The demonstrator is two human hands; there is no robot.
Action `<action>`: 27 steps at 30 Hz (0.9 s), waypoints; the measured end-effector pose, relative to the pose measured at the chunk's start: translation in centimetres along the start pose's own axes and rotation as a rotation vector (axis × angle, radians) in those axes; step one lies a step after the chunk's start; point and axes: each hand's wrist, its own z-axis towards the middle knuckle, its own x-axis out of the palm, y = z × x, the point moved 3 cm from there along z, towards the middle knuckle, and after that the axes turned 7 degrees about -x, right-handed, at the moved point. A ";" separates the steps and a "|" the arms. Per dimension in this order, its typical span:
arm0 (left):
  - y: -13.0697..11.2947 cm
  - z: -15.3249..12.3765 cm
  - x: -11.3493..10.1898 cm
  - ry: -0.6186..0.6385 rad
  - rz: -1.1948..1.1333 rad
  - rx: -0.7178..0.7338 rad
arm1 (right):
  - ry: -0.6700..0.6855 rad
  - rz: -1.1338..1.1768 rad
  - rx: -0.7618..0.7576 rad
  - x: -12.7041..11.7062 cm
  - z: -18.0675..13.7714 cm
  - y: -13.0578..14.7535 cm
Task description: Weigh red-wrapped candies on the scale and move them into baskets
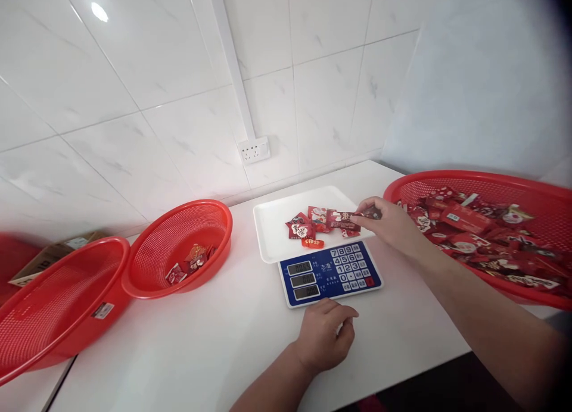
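marbled wall tiles [179, 55], white conduit [232, 61], power socket [254, 150], cardboard box [42, 263]

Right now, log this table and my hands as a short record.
Weighing: blue-and-white plastic scale with keypad
Loaded: white rectangular plastic tray, bearing red wrapped packets
Right side: red perforated plastic basket, heaped with wrapped packets
Left side: two red plastic baskets; the one nearer the scale holds a few packets
Right hand: fingers pinching a dark wrapped packet by the tray's right side
Left hand: loosely curled, in front of the scale
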 end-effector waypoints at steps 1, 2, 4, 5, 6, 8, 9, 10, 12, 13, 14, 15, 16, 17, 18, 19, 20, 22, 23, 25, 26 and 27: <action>0.0 0.0 0.0 0.001 0.001 0.000 | 0.011 -0.002 0.001 0.1 0.0 -0.1; 0.0 0.0 0.0 0.002 0.002 0.000 | 0.028 -0.008 0.004 0.3 -0.1 -0.1; 0.1 0.1 -0.1 0.001 0.000 -0.001 | 0.080 -0.026 0.011 1.0 -0.4 -0.3; 0.1 0.1 -0.1 0.000 -0.002 -0.002 | 0.111 -0.036 0.007 1.4 -0.5 -0.4; 0.1 0.1 -0.1 0.001 -0.005 -0.002 | 0.135 -0.047 -0.002 1.7 -0.6 -0.5; 0.0 0.2 -0.2 0.000 -0.007 -0.004 | 0.136 -0.082 -0.017 2.0 -0.5 -0.8; 0.0 0.2 -0.2 -0.002 -0.008 -0.005 | 0.113 -0.113 -0.017 1.9 -0.4 -1.0; -0.1 0.2 -0.3 -0.002 -0.009 -0.007 | 0.085 -0.158 -0.009 1.7 -0.2 -1.2; -0.2 0.2 -0.3 0.001 -0.009 -0.012 | 0.066 -0.286 0.027 1.2 0.2 -1.6; -0.3 0.2 -0.3 0.004 -0.008 -0.013 | 0.096 -0.358 0.044 1.1 0.3 -1.7; -0.3 0.2 -0.3 0.009 -0.006 -0.016 | 0.146 -0.423 0.055 1.1 0.4 -1.8; -0.3 0.2 -0.3 0.014 -0.005 -0.018 | 0.205 -0.476 0.063 1.2 0.4 -1.9; -0.3 0.2 -0.2 0.018 -0.003 -0.021 | 0.257 -0.514 0.064 1.4 0.4 -1.9; -0.3 0.2 -0.2 0.021 -0.002 -0.023 | 0.292 -0.535 0.055 1.7 0.4 -1.9; -0.3 0.2 -0.2 0.021 -0.002 -0.027 | 0.308 -0.541 0.042 1.9 0.4 -2.0; -0.3 0.2 -0.2 0.020 -0.002 -0.030 | 0.307 -0.535 0.026 2.1 0.5 -2.0; -0.2 0.2 -0.2 0.018 -0.003 -0.031 | 0.295 -0.522 0.016 2.3 0.5 -2.1; -0.2 0.2 -0.2 0.013 -0.004 -0.030 | 0.261 -0.480 0.013 2.4 0.7 -2.2; -0.1 0.2 -0.2 0.012 -0.005 -0.028 | 0.243 -0.456 0.021 2.3 0.8 -2.3; 0.0 0.2 -0.2 0.010 -0.005 -0.026 | 0.199 -0.405 0.031 2.0 0.9 -2.4; 0.0 0.1 -0.1 0.008 -0.005 -0.025 | 0.175 -0.377 0.030 1.7 0.8 -2.3; 0.0 0.1 -0.1 0.006 -0.006 -0.026 | 0.150 -0.348 0.022 1.4 0.8 -2.2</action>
